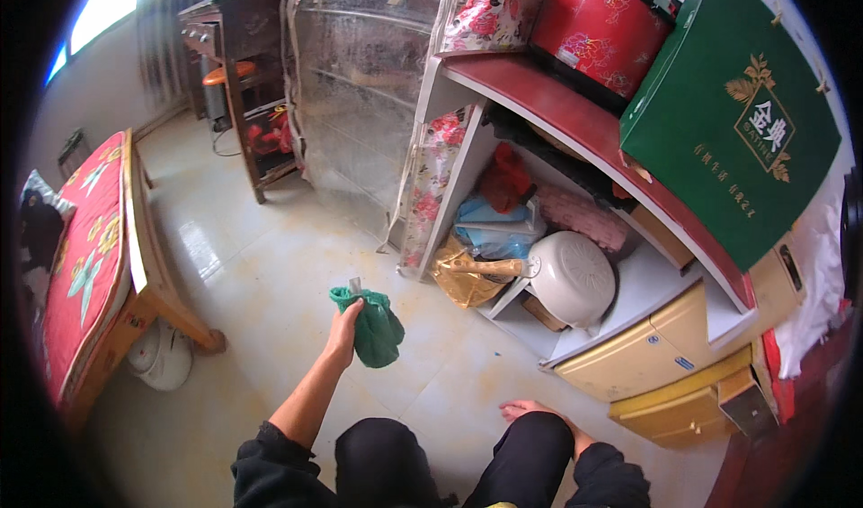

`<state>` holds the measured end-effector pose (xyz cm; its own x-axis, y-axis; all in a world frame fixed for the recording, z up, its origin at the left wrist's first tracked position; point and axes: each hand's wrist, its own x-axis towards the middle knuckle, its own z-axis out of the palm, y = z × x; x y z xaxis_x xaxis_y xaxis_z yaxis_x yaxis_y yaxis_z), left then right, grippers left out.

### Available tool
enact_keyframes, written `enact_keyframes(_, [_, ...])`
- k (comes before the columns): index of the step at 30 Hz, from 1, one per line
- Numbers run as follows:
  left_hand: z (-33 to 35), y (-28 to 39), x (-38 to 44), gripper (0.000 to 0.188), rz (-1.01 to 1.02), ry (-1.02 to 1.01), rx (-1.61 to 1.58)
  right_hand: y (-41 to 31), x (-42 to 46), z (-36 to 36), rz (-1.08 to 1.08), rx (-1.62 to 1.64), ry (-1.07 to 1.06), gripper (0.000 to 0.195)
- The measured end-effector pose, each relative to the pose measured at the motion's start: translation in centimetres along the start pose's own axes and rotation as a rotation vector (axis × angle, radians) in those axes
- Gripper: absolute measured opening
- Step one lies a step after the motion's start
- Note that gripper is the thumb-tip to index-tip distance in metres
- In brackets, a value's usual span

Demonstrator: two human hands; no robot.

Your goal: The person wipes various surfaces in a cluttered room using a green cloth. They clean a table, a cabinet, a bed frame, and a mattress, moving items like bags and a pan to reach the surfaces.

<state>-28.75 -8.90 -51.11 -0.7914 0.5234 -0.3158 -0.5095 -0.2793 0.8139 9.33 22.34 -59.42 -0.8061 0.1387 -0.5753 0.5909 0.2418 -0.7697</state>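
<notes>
My left hand [347, 333] holds a green cloth [377, 329] out over the tiled floor, thumb on top. A small pale tag sticks up from the cloth's upper edge. The cloth hangs bunched and touches nothing else that I can see. My right hand [529, 410] is beside my right knee, partly hidden behind it; the fingers that show look loosely bent, and no object is visible in them. In front of that hand stands an open shelf unit with a white pan [573, 279], its wooden handle pointing left over a gold bag [468, 279].
A red-covered wooden bench [145, 225] stands left, a white bucket [162, 359] under it. A clear-fronted floral cover [364, 103] and a dark wooden table [229, 36] stand ahead. On the shelf unit's red top [499, 73] are a red cooker [600, 36] and a green carton [728, 123].
</notes>
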Motion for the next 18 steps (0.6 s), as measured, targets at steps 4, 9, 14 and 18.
enact_keyframes(4, [2.2,2.6,-0.6,0.043,-0.147,-0.344,-0.06,-12.2,-1.6,1.4,-0.021,-0.11,-0.123,0.065])
enact_keyframes(9, [3.6,3.0,-2.3,0.046,-0.134,-0.429,0.013,-24.6,1.4,6.6,-0.407,-0.045,0.046,0.09])
enact_keyframes(14, [1.6,1.7,-5.6,0.046,0.255,-0.251,0.442,-28.8,9.7,12.4,-0.69,-0.059,0.011,0.088])
enact_keyframes(18, [-5.0,7.5,-6.2,0.025,0.313,0.071,0.29,-33.6,14.7,17.6,-0.818,-0.073,-0.174,0.07])
